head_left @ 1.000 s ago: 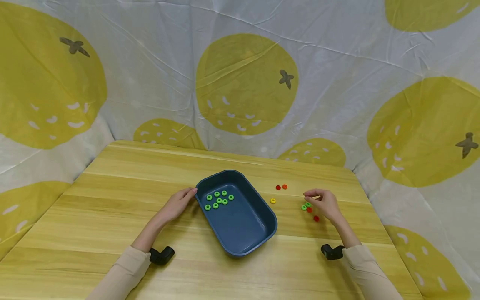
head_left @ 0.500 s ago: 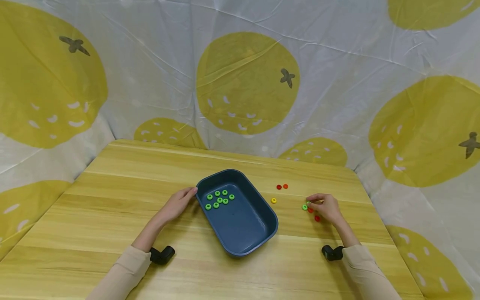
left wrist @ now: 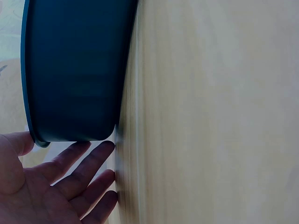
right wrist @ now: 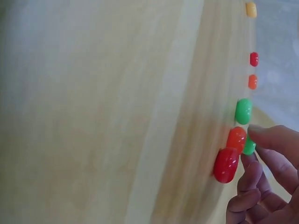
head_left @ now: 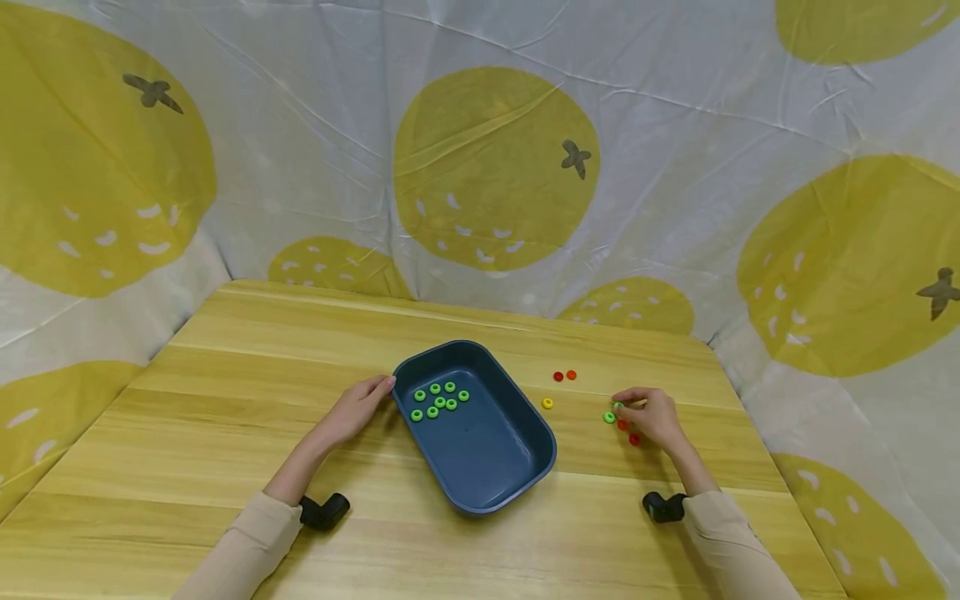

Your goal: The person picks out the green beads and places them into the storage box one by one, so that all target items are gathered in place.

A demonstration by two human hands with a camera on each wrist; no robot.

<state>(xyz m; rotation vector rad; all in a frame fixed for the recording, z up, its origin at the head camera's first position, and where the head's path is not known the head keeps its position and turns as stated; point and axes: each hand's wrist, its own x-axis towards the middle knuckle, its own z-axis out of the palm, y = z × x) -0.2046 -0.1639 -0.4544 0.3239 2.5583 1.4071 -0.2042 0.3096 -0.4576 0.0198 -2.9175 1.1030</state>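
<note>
A dark blue rectangular bin [head_left: 480, 475] stands on the table, with several green ring beads [head_left: 440, 402] lying inside toward its far left end. My left hand [head_left: 358, 407] rests against the bin's left corner. In the left wrist view the thumb [left wrist: 21, 141] touches the rim and extended fingertips meet the outer wall. To the right of the bin, my right hand [head_left: 651, 415] pinches a green ring bead [right wrist: 249, 145] between thumb and fingers. Close beside it lie another green ring bead [head_left: 609, 417], an orange one [head_left: 622, 425] and a red one [head_left: 634, 439].
Between bin and right hand lie a yellow ring bead [head_left: 547, 403], a dark red one [head_left: 558, 377] and an orange one [head_left: 572, 375]. The wooden table [head_left: 225, 417] backs onto a hanging cloth [head_left: 322, 125] printed with yellow fruit.
My right hand has come down slightly toward me, and its thumb and fingers have closed on the farther green ring bead. The left hand and bin keep their place.
</note>
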